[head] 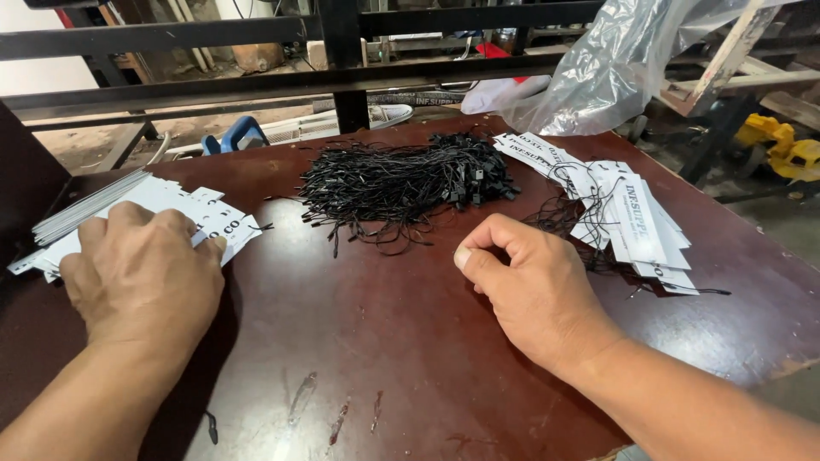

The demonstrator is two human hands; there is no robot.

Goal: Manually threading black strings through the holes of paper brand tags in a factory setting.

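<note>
Head view: left hand (141, 273) presses white tags (184, 209); right hand (534, 286) curled, empty.

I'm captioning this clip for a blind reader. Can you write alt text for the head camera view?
A person's left hand rests on a stack of white paper tags on a dark brown table, while the right hand lies curled beside a pile of black strings. More strung white tags lie at right.
</note>
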